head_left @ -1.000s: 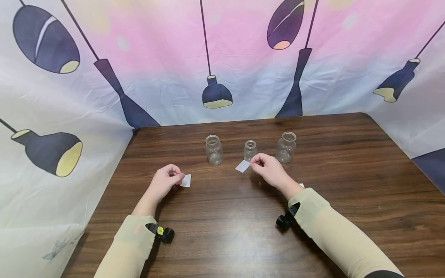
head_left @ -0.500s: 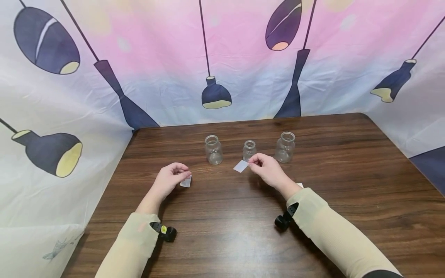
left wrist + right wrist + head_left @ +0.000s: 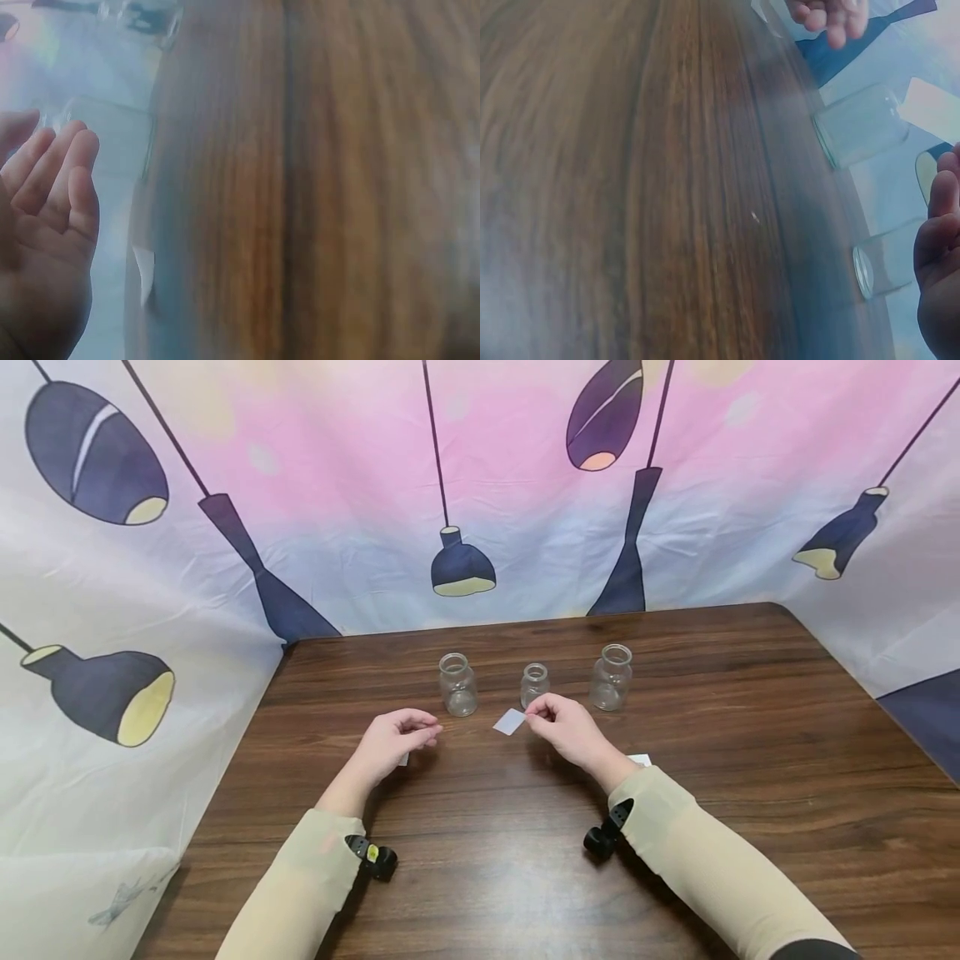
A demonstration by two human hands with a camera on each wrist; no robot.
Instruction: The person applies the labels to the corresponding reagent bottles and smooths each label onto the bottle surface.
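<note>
My right hand (image 3: 566, 731) pinches a small white paper square (image 3: 509, 722) by its edge, above the table in front of the small glass jar (image 3: 534, 683). In the right wrist view the same paper (image 3: 930, 109) sticks out from the fingertips. My left hand (image 3: 390, 745) hovers to the left of it, fingers loosely bent, holding nothing. Beneath that hand lies a second white paper piece (image 3: 404, 760), mostly hidden; the left wrist view shows this paper (image 3: 145, 276) with a curled edge on the table.
A larger open glass jar (image 3: 458, 687) stands left of the small one, and another larger jar (image 3: 611, 679) on its right. More white paper (image 3: 640, 760) shows partly behind the right wrist. All rest on a brown wooden table (image 3: 480, 835), with a patterned cloth (image 3: 360, 485) behind.
My left hand has let go of its paper piece, leaving it on the table, and has moved right. The right hand, still pinching its paper, has shifted slightly left.
</note>
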